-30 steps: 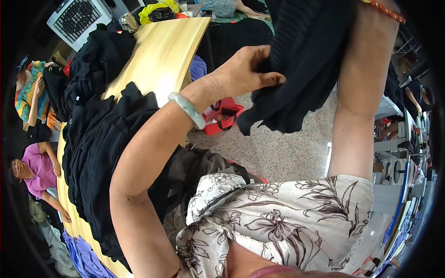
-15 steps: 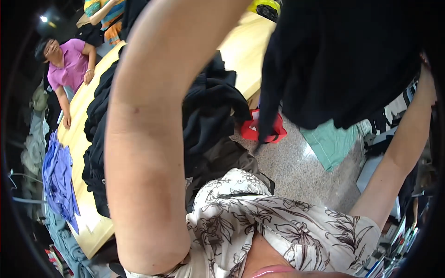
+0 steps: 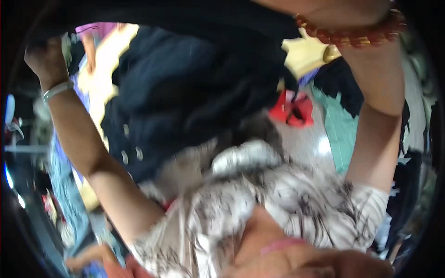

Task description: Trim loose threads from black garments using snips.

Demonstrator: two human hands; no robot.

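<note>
A black garment (image 3: 199, 13) stretches across the top of the view, raised between my arms. My left hand (image 3: 48, 62), with a pale bangle at the wrist, is closed on its left end. My right hand (image 3: 329, 5) is at the top edge, beside the garment's right end, above a reddish bead bracelet (image 3: 357, 37); its fingers are cut off or hidden. Below the garment lies a large heap of dark clothes (image 3: 185, 88), blurred by motion, on a pale wooden table (image 3: 95, 88).
A red bag (image 3: 293, 109) and a green cloth (image 3: 340, 134) lie on the floor to the right. A person in a purple top rests a hand (image 3: 90, 62) at the table's far left. Another person's hand (image 3: 92, 255) shows at the lower left. Blue-grey clothes (image 3: 65, 185) hang at left.
The black garment has swung from the upper right to across the top. My left arm has moved out to the left and my right arm has bent inward. The view has shifted.
</note>
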